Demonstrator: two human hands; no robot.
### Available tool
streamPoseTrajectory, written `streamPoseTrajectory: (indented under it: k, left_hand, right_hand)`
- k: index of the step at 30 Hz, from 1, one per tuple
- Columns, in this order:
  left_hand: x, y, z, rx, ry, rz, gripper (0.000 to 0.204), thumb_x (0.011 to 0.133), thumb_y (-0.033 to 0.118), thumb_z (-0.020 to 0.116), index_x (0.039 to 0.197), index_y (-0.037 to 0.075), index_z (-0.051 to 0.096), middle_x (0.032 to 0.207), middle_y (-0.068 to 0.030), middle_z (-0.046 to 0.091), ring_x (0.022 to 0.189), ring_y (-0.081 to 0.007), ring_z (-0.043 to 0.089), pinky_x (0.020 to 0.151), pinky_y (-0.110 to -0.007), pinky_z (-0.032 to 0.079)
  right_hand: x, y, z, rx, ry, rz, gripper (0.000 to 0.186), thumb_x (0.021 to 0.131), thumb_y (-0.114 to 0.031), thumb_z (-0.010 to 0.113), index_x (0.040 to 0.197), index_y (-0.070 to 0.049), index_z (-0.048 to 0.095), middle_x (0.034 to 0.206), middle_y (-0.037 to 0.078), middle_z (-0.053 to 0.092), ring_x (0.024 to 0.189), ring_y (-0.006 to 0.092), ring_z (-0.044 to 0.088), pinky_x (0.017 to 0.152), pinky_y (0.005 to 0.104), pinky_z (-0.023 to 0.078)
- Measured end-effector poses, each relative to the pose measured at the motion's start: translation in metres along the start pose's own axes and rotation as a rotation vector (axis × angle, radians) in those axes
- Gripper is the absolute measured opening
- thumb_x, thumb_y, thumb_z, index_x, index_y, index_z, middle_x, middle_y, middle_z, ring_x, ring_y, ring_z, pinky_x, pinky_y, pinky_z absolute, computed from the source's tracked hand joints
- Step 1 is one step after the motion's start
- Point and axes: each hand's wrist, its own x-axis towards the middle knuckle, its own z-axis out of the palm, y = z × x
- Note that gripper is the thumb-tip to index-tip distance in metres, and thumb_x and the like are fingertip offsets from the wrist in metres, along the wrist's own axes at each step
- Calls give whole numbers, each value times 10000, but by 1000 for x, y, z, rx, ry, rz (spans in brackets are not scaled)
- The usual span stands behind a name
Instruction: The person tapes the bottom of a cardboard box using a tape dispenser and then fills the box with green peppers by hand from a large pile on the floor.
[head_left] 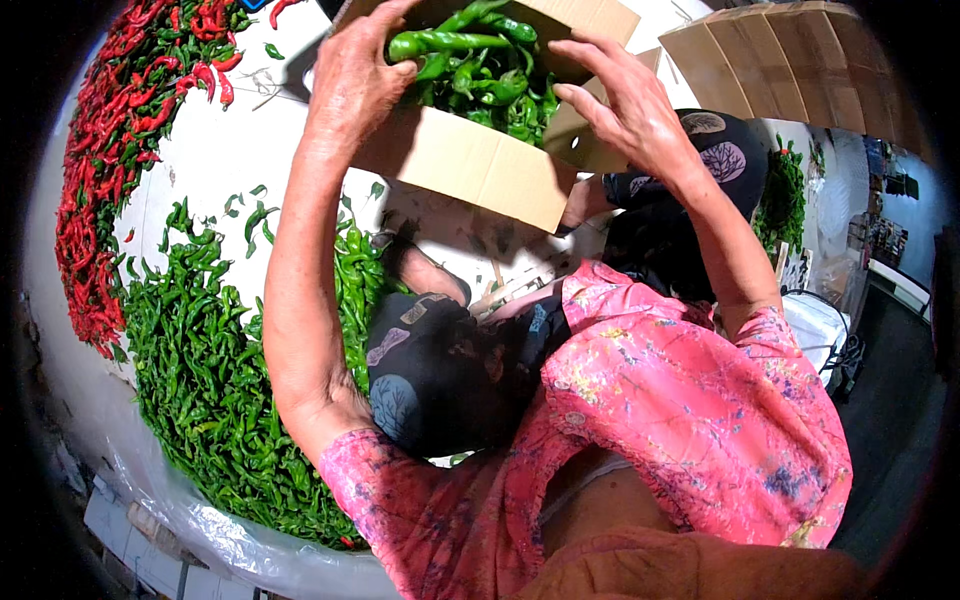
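An open cardboard box (465,165) stands in front of me, filled with long green peppers (490,80). My left hand (355,80) is at the box's left side, thumb and fingers apart, close to the end of a large green pepper (445,42) lying on top. Some of its fingertips run out of sight at the upper edge. Over the box's right side, my right hand (625,105) is open with its fingers spread. Nothing shows in its grasp.
Loose green peppers (225,370) form a large heap on the white sheet (200,170) to my left. Mostly red peppers (95,220) lie beyond it. More cardboard boxes (790,65) stand at the far right. Further green peppers (782,200) lie below them.
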Motion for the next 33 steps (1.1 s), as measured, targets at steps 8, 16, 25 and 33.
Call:
streamPoseTrajectory:
  k: [8,16,25,33]
  left_hand:
    - [-105,-22,-49,-346,276,-437,541,905,140,707,1412,80,527,1252,-180,653,1126,-234,641,961,-357,527]
    - [-446,-114,5,-329,461,-1268,737,794,136,773,1435,8,432,1306,-212,583,1151,-291,589,1017,-386,465]
    - [-449,-122,35,245,153,-960,1151,591,162,902,1535,75,249,1478,-229,388,1341,-401,410,1093,-494,365]
    - [-421,-144,37,141,34,-1067,1268,533,154,917,1560,128,174,1525,-234,319,1376,-424,377,1095,-497,408]
  right_hand:
    - [-60,-107,52,849,-361,-109,221,890,-92,632,1097,-16,639,1042,187,662,989,376,653,859,419,534]
    - [-79,-120,229,876,-890,306,381,877,-205,667,1175,27,613,1081,215,682,1016,291,664,907,387,510]
    - [-60,-156,340,902,-877,473,683,807,-225,758,1381,23,483,1322,220,597,1205,295,594,1050,368,446]
    - [-42,-196,357,358,-972,28,1002,684,-224,849,1526,-202,307,1411,162,500,1208,393,550,1041,447,459]
